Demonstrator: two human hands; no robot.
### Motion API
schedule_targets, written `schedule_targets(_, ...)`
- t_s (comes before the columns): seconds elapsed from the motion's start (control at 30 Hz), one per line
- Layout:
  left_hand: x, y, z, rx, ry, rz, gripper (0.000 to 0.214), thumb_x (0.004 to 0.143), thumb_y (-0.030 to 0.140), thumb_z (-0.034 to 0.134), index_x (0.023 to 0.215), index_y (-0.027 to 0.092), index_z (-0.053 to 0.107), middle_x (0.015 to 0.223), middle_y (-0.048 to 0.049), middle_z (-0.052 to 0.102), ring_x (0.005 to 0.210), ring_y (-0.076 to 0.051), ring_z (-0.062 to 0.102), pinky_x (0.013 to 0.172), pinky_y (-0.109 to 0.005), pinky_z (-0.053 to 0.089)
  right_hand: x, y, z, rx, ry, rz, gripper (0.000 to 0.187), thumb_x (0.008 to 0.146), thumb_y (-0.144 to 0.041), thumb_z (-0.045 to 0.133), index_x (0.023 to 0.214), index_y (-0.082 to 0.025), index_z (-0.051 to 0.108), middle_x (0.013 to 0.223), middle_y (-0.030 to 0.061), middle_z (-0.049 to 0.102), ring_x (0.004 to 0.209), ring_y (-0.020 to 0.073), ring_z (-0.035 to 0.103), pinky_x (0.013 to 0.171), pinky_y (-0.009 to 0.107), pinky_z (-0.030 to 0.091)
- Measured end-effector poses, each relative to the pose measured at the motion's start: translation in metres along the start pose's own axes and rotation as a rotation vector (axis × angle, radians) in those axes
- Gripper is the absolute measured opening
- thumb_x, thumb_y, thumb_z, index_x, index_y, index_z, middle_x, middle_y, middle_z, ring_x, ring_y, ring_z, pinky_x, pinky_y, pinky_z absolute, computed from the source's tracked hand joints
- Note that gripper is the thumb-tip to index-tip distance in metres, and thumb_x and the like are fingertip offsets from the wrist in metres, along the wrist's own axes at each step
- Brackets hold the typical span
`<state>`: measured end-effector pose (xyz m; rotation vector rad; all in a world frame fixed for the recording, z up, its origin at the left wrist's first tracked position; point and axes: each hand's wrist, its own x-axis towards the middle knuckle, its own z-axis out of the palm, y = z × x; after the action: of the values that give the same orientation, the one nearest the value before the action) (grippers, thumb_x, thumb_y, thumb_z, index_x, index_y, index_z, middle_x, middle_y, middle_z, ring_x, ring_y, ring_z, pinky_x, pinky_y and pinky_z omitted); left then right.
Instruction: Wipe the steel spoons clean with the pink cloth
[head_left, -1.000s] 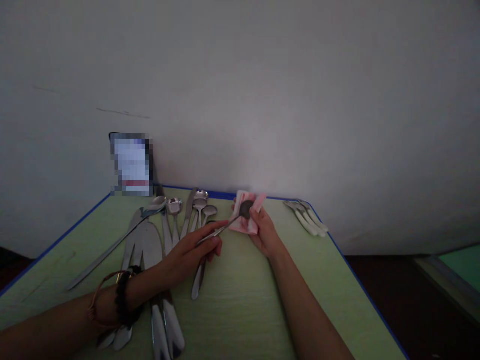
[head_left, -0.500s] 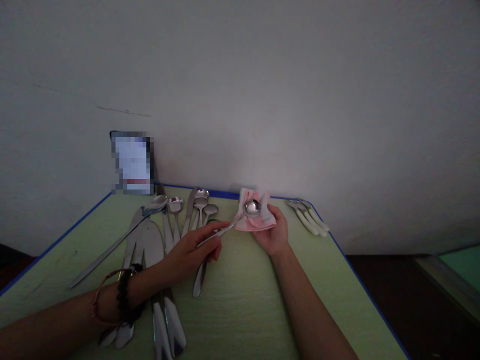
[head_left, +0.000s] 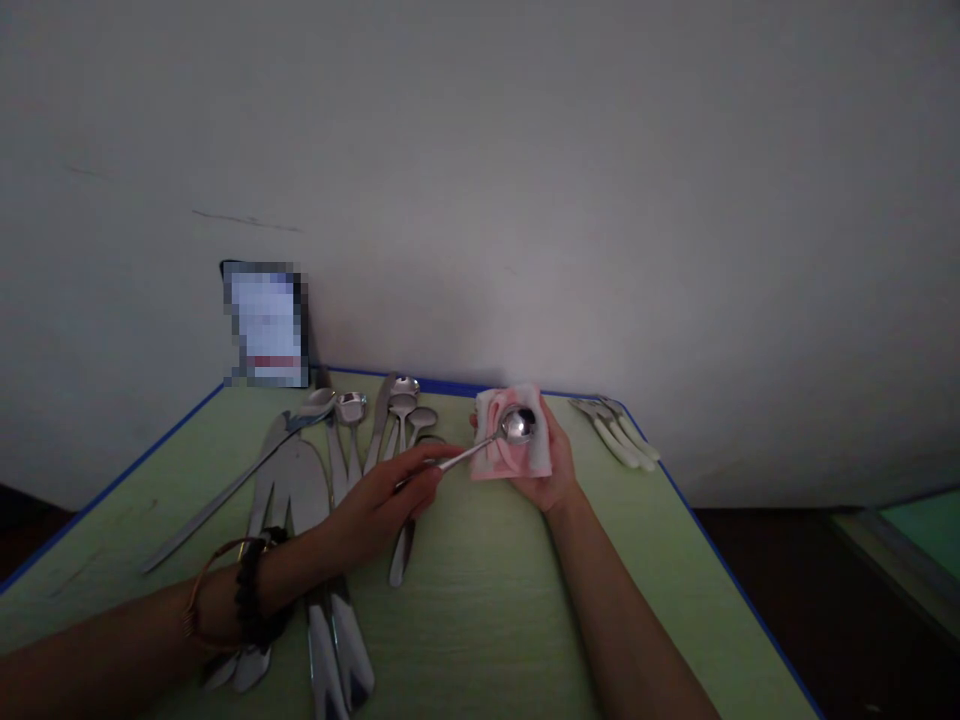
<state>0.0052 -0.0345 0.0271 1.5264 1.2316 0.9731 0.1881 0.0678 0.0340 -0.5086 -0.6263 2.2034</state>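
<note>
My left hand grips the handle of a shiny metal spoon, fingers closed round it. The spoon's bowl lies over a folded pink-and-white cloth. Under and behind that cloth, my right hand supports it with the fingers bent around; most of them are hidden. Below my left hand, the end of another utensil handle shows on the table. Several metal spoons lie just beyond the left hand.
On the left of the green table are a long-handled spoon, large serving pieces and knives. Several white-handled forks lie at the far right corner. A blurred screen device leans against the wall.
My right hand has turned the cloth more upright and opened it out flatter. The spoon's bowl has shifted slightly right and down over it. My left hand has barely moved.
</note>
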Motion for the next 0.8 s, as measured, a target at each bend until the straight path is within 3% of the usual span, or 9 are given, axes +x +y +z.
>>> schedule_targets(0.37,0.001,-0.002,-0.001,0.165,0.042,0.043,0.036,0.091,0.035,0.037,0.119,0.018,0.054,0.064,0.0052,0.044,0.058,-0.011,0.04,0.054,-0.02,0.032,0.005,0.001,-0.007,-0.094,0.036,0.018,0.039,0.08,-0.055,0.054,0.088,-0.019,0.066,0.08,0.0053,0.071,0.082,0.0233,0.067,0.075,0.039,0.054)
schedule_targets(0.7,-0.001,-0.006,-0.001,0.221,-0.01,0.039,0.043,0.091,0.036,0.037,0.128,0.016,0.05,0.065,0.0039,0.051,0.059,-0.012,0.045,0.054,-0.02,0.035,0.01,0.009,-0.009,-0.192,0.049,-0.101,0.03,0.074,-0.046,0.068,0.086,-0.018,0.063,0.075,0.0003,0.07,0.076,0.0158,0.066,0.07,0.027,0.053)
schedule_targets(0.8,-0.001,-0.003,-0.001,0.253,-0.011,0.07,0.042,0.09,0.034,0.039,0.127,0.017,0.051,0.073,0.0016,0.06,0.065,-0.013,0.052,0.059,-0.02,0.04,0.01,0.01,-0.01,-0.236,0.051,-0.086,0.033,0.074,-0.048,0.067,0.085,-0.017,0.063,0.072,0.0013,0.069,0.076,0.0168,0.066,0.067,0.027,0.052)
